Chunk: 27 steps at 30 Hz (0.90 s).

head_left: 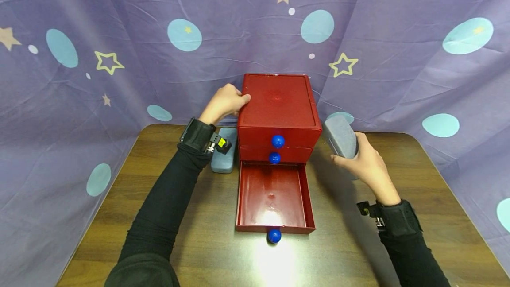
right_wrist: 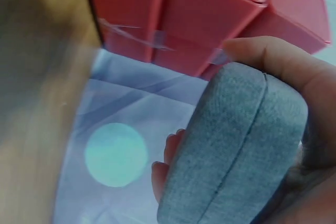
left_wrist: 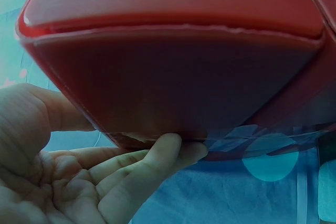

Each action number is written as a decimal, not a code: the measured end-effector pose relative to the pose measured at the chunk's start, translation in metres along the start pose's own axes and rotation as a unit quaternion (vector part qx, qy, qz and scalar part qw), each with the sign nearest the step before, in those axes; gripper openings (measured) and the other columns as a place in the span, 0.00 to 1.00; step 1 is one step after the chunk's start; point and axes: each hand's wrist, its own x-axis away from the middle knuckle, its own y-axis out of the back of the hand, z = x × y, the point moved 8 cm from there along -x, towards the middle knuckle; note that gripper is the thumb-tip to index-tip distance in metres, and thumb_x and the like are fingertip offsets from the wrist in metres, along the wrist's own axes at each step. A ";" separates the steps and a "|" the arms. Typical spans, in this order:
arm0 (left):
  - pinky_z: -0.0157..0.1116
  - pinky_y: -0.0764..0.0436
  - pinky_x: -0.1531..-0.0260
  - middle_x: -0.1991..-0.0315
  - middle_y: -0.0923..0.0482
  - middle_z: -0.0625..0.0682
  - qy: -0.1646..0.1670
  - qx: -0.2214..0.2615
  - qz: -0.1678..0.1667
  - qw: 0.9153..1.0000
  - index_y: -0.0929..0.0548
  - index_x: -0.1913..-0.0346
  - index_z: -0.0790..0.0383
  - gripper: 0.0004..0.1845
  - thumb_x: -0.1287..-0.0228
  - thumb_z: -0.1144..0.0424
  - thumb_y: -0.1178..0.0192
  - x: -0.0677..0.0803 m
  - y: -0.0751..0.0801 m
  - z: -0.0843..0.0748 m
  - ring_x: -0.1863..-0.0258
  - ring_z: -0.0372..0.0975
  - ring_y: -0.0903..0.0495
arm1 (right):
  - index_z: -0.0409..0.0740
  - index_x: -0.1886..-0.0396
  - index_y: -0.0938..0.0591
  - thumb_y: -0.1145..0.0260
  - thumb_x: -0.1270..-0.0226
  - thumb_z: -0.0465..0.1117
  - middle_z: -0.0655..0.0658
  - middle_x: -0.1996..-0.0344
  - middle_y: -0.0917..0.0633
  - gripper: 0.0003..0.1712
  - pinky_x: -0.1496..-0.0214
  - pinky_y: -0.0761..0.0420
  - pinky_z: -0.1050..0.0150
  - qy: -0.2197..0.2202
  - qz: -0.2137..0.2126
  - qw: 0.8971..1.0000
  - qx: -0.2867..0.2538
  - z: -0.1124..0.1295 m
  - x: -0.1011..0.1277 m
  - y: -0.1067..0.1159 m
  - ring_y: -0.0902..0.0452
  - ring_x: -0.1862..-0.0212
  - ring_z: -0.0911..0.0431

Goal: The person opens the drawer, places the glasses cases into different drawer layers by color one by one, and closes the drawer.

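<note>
A red drawer cabinet (head_left: 279, 101) with blue knobs stands at the back of the table. Its bottom drawer (head_left: 272, 194) is pulled out and holds nothing; the two upper drawers are closed. My left hand (head_left: 226, 102) grips the cabinet's upper left edge, thumb on the top; in the left wrist view its fingers (left_wrist: 134, 169) touch the cabinet wall. To the right of the cabinet, my right hand (head_left: 365, 160) holds a grey fabric-covered glasses case (head_left: 341, 136), tilted and above the table. The right wrist view shows a seam along this case (right_wrist: 236, 150).
A second, blue-grey case (head_left: 224, 152) lies on the table against the cabinet's left side, partly behind the left wrist camera. The wooden table (head_left: 167, 229) ends at a purple curtain (head_left: 247, 21) with stars and dots.
</note>
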 end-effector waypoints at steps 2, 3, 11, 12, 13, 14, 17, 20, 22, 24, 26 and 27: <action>0.35 0.25 0.71 0.89 0.39 0.43 0.001 0.002 0.001 1.000 0.35 0.87 0.55 0.28 0.24 0.56 0.44 0.000 0.000 0.000 0.85 0.37 0.25 | 0.35 0.29 0.37 0.24 0.42 0.54 0.27 0.44 0.22 0.50 0.55 0.24 0.41 0.005 -0.013 1.000 0.000 0.005 0.002 0.007 0.22 0.49 0.33; 0.36 0.24 0.70 0.89 0.39 0.43 0.001 0.002 0.001 1.000 0.35 0.87 0.55 0.28 0.24 0.56 0.44 0.000 0.000 0.000 0.85 0.37 0.25 | 0.35 0.28 0.37 0.25 0.41 0.54 0.27 0.45 0.22 0.50 0.56 0.24 0.41 0.007 -0.018 1.000 -0.002 0.007 0.003 0.010 0.22 0.49 0.33; 0.35 0.24 0.71 0.89 0.40 0.43 0.004 0.000 0.002 1.000 0.36 0.87 0.55 0.28 0.24 0.56 0.44 0.000 0.001 -0.001 0.85 0.37 0.25 | 0.38 0.24 0.39 0.24 0.40 0.52 0.28 0.45 0.23 0.51 0.59 0.26 0.49 0.022 -0.046 0.998 -0.025 0.029 0.017 0.037 0.23 0.50 0.35; 0.35 0.24 0.71 0.89 0.40 0.43 0.004 0.000 0.002 1.000 0.36 0.87 0.55 0.28 0.24 0.56 0.44 0.000 0.001 -0.001 0.85 0.36 0.25 | 0.39 0.24 0.39 0.24 0.40 0.52 0.29 0.45 0.23 0.51 0.59 0.26 0.50 0.023 -0.050 0.998 -0.027 0.032 0.020 0.039 0.23 0.50 0.35; 0.35 0.24 0.70 0.89 0.40 0.43 0.004 0.001 0.002 1.000 0.36 0.87 0.54 0.28 0.24 0.56 0.44 0.000 0.001 0.000 0.85 0.36 0.25 | 0.40 0.24 0.38 0.24 0.40 0.52 0.29 0.45 0.23 0.51 0.59 0.26 0.51 0.025 -0.054 0.998 -0.028 0.035 0.022 0.042 0.23 0.50 0.36; 0.36 0.24 0.70 0.89 0.40 0.43 0.004 0.003 0.002 1.000 0.36 0.87 0.54 0.28 0.24 0.56 0.44 0.000 0.000 0.000 0.85 0.36 0.26 | 0.40 0.24 0.38 0.24 0.41 0.52 0.29 0.45 0.23 0.51 0.59 0.26 0.51 0.027 -0.058 0.998 -0.030 0.039 0.024 0.045 0.24 0.50 0.36; 0.34 0.25 0.72 0.89 0.41 0.43 0.002 0.005 0.000 1.000 0.36 0.87 0.55 0.28 0.24 0.56 0.44 0.000 0.000 0.000 0.85 0.36 0.26 | 0.42 0.25 0.37 0.22 0.42 0.50 0.31 0.45 0.23 0.51 0.59 0.28 0.52 0.031 -0.071 0.996 -0.036 0.047 0.031 0.051 0.24 0.50 0.37; 0.32 0.28 0.76 0.90 0.43 0.43 -0.001 0.007 -0.002 1.000 0.37 0.87 0.55 0.29 0.25 0.56 0.44 0.001 0.000 0.000 0.86 0.36 0.27 | 0.45 0.25 0.36 0.21 0.45 0.48 0.32 0.44 0.23 0.51 0.58 0.29 0.52 0.042 -0.086 0.994 -0.045 0.057 0.037 0.057 0.25 0.49 0.38; 0.31 0.29 0.78 0.90 0.43 0.43 -0.002 0.008 -0.003 1.000 0.37 0.87 0.55 0.29 0.25 0.57 0.44 0.001 0.000 0.000 0.86 0.36 0.27 | 0.46 0.25 0.35 0.19 0.47 0.46 0.33 0.43 0.22 0.51 0.57 0.30 0.53 0.052 -0.096 0.993 -0.050 0.064 0.043 0.060 0.25 0.49 0.39; 0.31 0.29 0.78 0.90 0.43 0.43 -0.003 0.008 -0.004 1.000 0.37 0.87 0.55 0.29 0.24 0.57 0.44 0.001 0.000 0.000 0.86 0.36 0.27 | 0.47 0.26 0.35 0.19 0.49 0.44 0.35 0.43 0.22 0.52 0.56 0.31 0.57 0.068 -0.106 0.991 -0.055 0.072 0.047 0.062 0.25 0.50 0.41; 0.31 0.29 0.78 0.90 0.43 0.43 -0.003 0.006 -0.004 1.000 0.37 0.87 0.55 0.29 0.24 0.56 0.44 0.001 -0.001 0.000 0.86 0.37 0.26 | 0.47 0.26 0.34 0.18 0.50 0.43 0.36 0.44 0.21 0.52 0.56 0.32 0.61 0.086 -0.116 0.988 -0.057 0.080 0.052 0.063 0.25 0.51 0.44; 0.31 0.29 0.77 0.90 0.43 0.43 -0.003 0.004 -0.004 1.000 0.37 0.87 0.55 0.29 0.24 0.56 0.44 0.001 -0.001 0.000 0.85 0.37 0.26 | 0.47 0.27 0.33 0.17 0.51 0.42 0.37 0.44 0.21 0.52 0.57 0.33 0.64 0.096 -0.120 0.987 -0.057 0.084 0.055 0.063 0.25 0.52 0.45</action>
